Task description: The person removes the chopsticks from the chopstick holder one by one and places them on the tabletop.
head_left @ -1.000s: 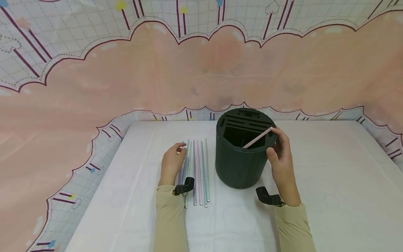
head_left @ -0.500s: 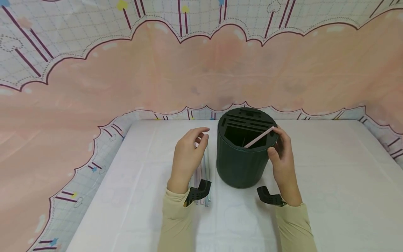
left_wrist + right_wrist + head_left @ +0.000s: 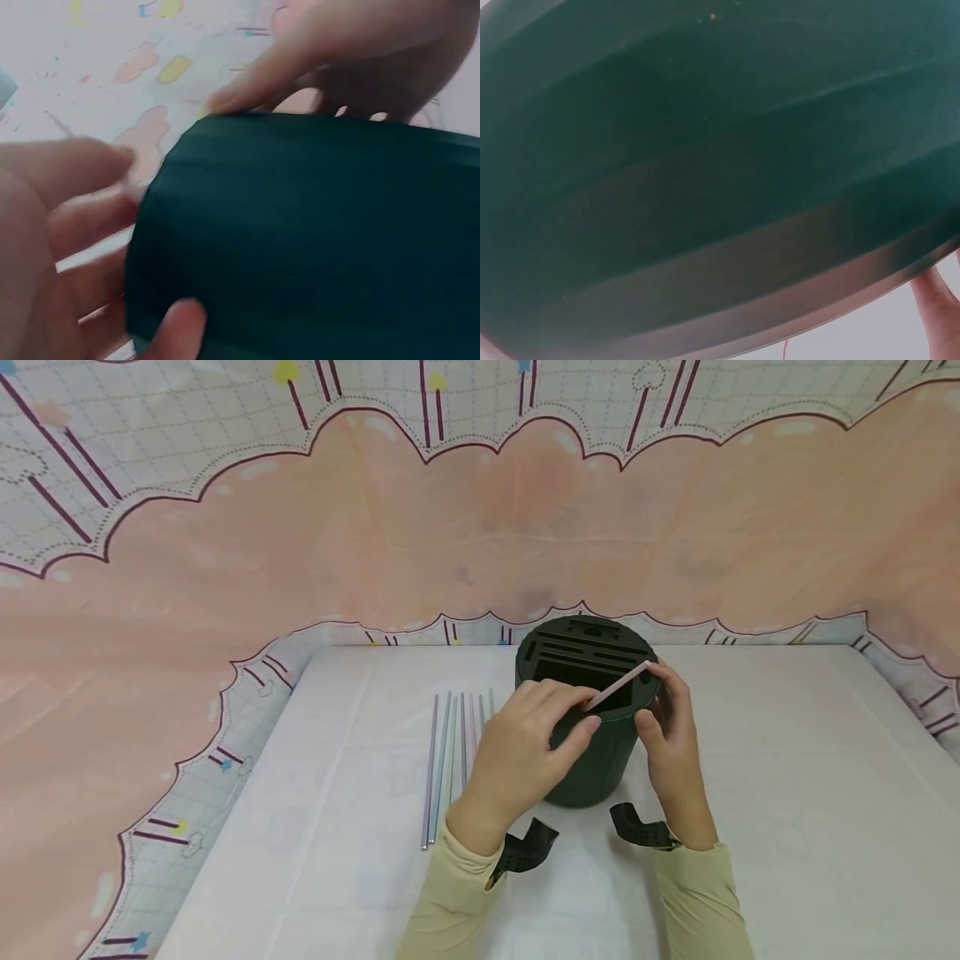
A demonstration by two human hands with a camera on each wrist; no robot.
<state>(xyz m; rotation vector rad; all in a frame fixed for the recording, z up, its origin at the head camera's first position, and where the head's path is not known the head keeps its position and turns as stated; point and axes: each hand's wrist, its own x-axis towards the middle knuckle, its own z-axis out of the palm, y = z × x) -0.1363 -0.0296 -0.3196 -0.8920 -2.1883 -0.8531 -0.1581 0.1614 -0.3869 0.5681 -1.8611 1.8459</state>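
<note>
Right hand (image 3: 670,739) pinches pink straw (image 3: 617,687) over the bin (image 3: 581,718), left hand (image 3: 525,756) fingers curled on its low end; I'd tip it upright into the big slot.

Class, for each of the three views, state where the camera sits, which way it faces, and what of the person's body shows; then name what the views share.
Head: worn high, facing forward and down at the white table; both sleeves, left hand and right hand at the dark green holder, pink straw held across its top, loose straws beside it.
Left wrist: close and blurred, facing the holder's wall; fingers of both hands show.
Right wrist: pressed near the holder; one fingertip shows.
Shared: all three show the holder.
</note>
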